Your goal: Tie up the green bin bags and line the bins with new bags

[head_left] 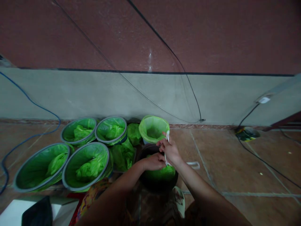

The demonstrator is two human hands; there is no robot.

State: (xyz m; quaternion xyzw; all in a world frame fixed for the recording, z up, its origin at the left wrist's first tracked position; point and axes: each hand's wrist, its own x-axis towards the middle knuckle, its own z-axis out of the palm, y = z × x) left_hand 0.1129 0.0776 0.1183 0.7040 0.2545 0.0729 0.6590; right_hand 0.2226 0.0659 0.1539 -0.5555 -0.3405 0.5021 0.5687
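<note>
Tiled floor [225,163] runs up to a two-tone wall [235,37], red-brown abv & pale below, w/ the dark bin [156,187] standing on the tiles as landmark. Green bundle [162,172] sits inside it, prob. a bag. Over the dark bin's mouth, both hands work a thin white cord [165,158]: R hand [173,151] has its fingers curled narrow around the upper part, L hand [151,162] seems to pinch the lower end just abv the bundle; exact grip too small to tell. Just behind the dark bin: light-green-lined bin [140,128], bag spread over its rim. Left of the dark bin: four grey-rimmed bins [70,171], all lined green, ea. w/ bunched green film inside. Btwn those & the dark bin: more green bags [123,155], heaped. Right of it, well apart, black cable [249,148] trails over the floor. Progress, as far as shown: five bins look lined, i.e. prob. done; cord at the dark bin has no visible knot, so tying, if any, looks unfinished. Can't tell abt the heaped bags.
</note>
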